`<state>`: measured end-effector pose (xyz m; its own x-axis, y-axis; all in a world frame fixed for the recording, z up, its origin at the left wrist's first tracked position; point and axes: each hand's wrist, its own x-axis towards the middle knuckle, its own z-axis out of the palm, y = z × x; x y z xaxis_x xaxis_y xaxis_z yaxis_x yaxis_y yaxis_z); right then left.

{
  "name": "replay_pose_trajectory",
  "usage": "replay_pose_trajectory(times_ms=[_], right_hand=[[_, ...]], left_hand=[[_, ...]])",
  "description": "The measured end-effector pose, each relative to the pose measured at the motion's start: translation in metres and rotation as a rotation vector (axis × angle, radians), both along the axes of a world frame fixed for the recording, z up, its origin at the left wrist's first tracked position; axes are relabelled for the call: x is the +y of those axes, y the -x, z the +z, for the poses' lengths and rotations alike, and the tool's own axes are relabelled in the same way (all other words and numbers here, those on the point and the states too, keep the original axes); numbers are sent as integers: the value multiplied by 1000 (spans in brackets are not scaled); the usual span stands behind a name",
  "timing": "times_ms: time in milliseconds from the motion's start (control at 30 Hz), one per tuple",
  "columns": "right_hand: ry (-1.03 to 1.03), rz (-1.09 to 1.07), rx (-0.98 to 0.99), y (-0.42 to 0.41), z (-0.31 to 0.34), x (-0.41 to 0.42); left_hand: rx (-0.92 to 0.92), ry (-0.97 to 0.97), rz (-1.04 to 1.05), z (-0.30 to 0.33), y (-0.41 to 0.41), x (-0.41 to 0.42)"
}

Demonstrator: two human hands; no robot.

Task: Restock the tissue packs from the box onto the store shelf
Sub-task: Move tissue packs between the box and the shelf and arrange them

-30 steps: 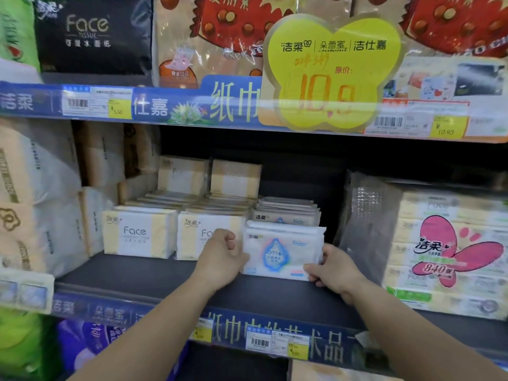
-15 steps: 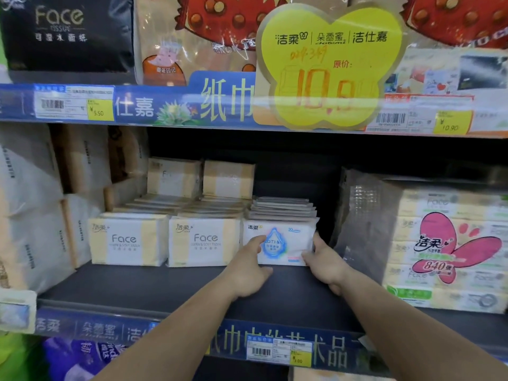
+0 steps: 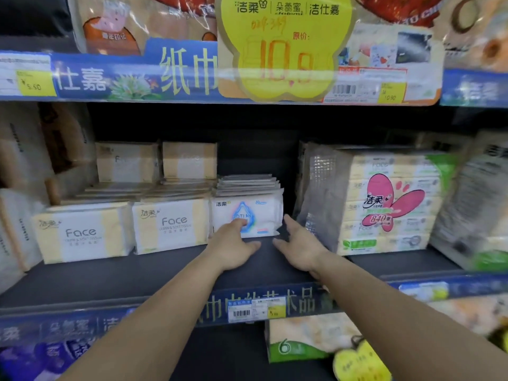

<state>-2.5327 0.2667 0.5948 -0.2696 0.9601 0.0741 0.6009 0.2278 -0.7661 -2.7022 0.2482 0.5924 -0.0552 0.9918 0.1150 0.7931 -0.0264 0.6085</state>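
Tissue pack (image 3: 247, 217) at frame centre, on the shelf (image 3: 165, 273), is touched by the straight-fingered left hand (image 3: 233, 247); right hand (image 3: 298, 247) is spread, nothing held.

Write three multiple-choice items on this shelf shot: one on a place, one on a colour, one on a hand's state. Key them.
1. The white pack with the blue drop stands:
A. left of both Face packs
B. right of the Face packs
C. on the top shelf

2. The big price sign is:
A. yellow
B. green
C. black

3. The right hand is:
A. gripping the pack
B. fisted
C. open, fingers straight

Key: 1 B, it follows them in the row; 2 A, a yellow card with 10.9; 3 C, fingers spread beside the pack, holding nothing.
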Motion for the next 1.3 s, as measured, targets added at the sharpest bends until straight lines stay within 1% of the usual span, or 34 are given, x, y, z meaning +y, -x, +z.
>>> replay_pose_trajectory(times_ms=[167,267,333,367,433,467,533,600,700,800,900,1033,1100,1200,1300], right_hand=[[-149,-19,-187,-55,17,-48],[-248,-53,-273,-118,17,-80],[-342,-117,-408,-172,9,-101],[-357,-153,-488,-205,4,-114],[-307,-212,-644,-261,-4,-138],[-250,-263,-717,-304,-8,-159],[-171,-363,-794,-381,-17,-199],[-127,-460,-821,-443,-25,-233],[-86,-578,-823,-515,-35,-272],[-27,-698,-806,-579,-49,-301],[60,-758,-794,-637,-66,-316],[126,-803,-780,-708,-92,-309],[136,-820,-765,-742,-102,-296],[165,-852,-742,-794,-117,-269],[266,-857,-729,-846,-132,-240]], left_hand=[[252,24,50,12,-58,-31],[363,-27,16,18,-123,-59],[388,-62,-18,15,-177,-78],[384,-67,-48,12,-209,-89],[379,-63,-116,2,-263,-107],[397,-59,-177,-4,-307,-121],[448,-67,-309,-11,-387,-148],[450,-76,-411,-18,-456,-172],[415,-90,-565,-27,-539,-194],[415,-63,-681,-42,-610,-206],[421,-44,-766,-57,-672,-207],[392,40,-852,-82,-746,-192],[365,88,-880,-96,-783,-176],[347,110,-919,-120,-839,-143],[363,155,-927,-140,-891,-108]])
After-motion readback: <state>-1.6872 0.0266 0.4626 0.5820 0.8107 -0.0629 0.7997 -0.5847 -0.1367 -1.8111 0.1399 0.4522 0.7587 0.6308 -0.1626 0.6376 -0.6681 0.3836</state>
